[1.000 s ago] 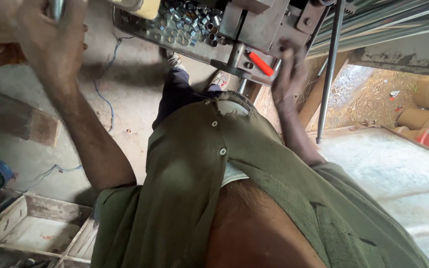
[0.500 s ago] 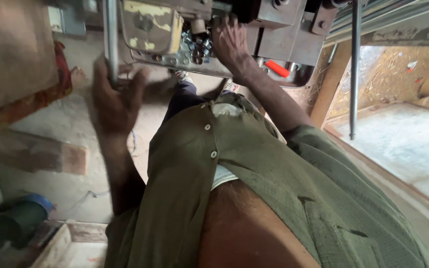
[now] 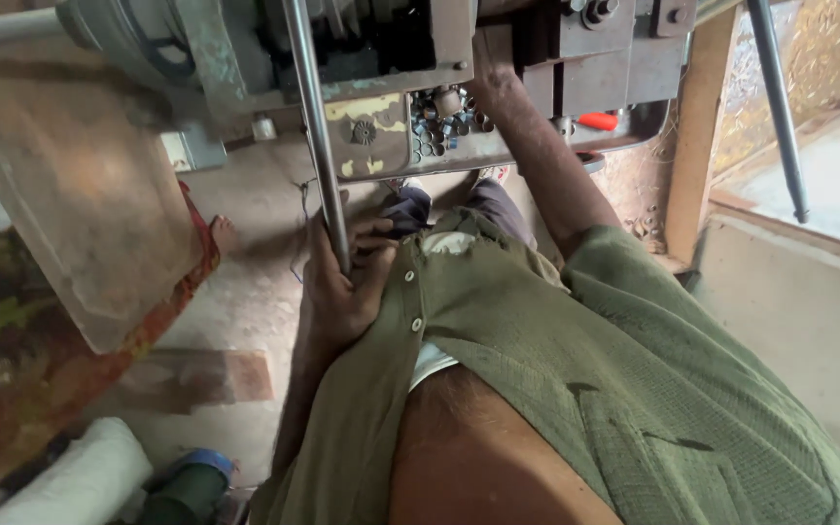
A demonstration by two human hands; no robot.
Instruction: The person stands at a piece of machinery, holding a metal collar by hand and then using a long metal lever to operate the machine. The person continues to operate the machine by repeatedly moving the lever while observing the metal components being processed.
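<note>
While left hand (image 3: 347, 282) fingers wrap one steel rod (image 3: 315, 126), right hand (image 3: 491, 83) reaches machine (image 3: 498, 39); its fingers hidden, state unclear; small metal nuts (image 3: 439, 126) piled just beside.

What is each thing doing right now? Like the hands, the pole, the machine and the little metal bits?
left hand: closed around the metal rod
metal rod: near upright, slightly tilted, held at its lower end
right hand: reaching up into the machine, fingers hidden
machine: cannot tell if running
small metal pieces: piled loose on the machine's tray
green shirt: unbuttoned, open
</note>
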